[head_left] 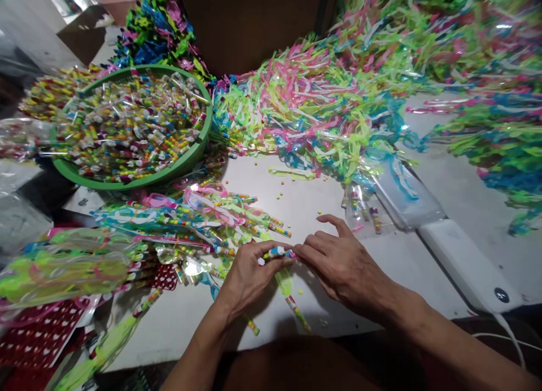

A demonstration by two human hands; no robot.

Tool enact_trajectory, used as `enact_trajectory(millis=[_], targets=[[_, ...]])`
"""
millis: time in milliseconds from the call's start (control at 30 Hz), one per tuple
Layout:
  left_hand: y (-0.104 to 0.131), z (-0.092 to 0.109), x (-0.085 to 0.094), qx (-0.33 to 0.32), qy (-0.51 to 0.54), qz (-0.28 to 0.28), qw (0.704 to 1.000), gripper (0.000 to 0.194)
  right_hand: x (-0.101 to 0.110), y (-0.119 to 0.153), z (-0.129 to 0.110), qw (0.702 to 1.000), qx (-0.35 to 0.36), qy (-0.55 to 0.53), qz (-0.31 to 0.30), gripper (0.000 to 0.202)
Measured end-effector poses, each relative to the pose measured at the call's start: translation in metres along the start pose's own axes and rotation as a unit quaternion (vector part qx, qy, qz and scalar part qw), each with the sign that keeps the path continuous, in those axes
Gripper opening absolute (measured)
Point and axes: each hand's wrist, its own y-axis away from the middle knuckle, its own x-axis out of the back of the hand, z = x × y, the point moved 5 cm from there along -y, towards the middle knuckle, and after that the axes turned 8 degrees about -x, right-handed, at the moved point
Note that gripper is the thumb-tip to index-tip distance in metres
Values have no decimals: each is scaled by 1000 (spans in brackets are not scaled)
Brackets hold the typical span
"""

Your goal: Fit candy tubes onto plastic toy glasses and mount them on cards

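Pinching a small colourful tube [277, 251] between thumb and fingers, my left hand [249, 269] sits low in the middle of the head view, over the white table [195, 323]. My right hand [341, 261] meets it from the other side — its bent fingers are at the tube's pink right end, though I cannot tell whether they grip it or only touch it. One finger of that hand is raised off the others.

Just below the hands, I see a second tube [298, 313] lying slantwise on the table, joined to a yellow-green plastic piece [284, 282]. A few tiny beads [279, 196] are scattered beyond the hands.

To my left, a heap of tubes with plastic loops [203, 213] reaches close to the left hand, and behind it a green basket [141, 182] is filled with wrapped tubes [135, 125]. Bright plastic strips [296, 97] are piled across the far side. On my right lies a white device [470, 264] with a cable [508, 329], its far end near some clear bags [365, 210]. Red patterned sheets [38, 334] show at the lower left.
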Motion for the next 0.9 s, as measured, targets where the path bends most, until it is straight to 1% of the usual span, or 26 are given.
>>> enact_trajectory(millis=[167,267,367,533,667,800,900], targets=[[3,-3,-1,24,49,39,998,15,0,1,1,1000,-14,-10,-4,31],[5,-6,-1,43,66,35,996,17,-2,2,1,1000,-19,-12,-8,30],[7,-9,-2,46,60,31,997,17,-4,3,1,1000,-18,-19,-15,29],[10,-8,-3,6,-10,53,999,12,-4,3,-2,1000,-12,0,-27,31],[13,-6,-6,-24,-59,39,997,11,-5,4,-4,999,-14,23,-44,29],[15,-4,-8,-38,-72,30,996,14,-10,7,-6,998,-17,47,-25,29],[17,-5,-8,-45,-81,23,995,15,-15,9,-8,999,-11,38,-25,28]])
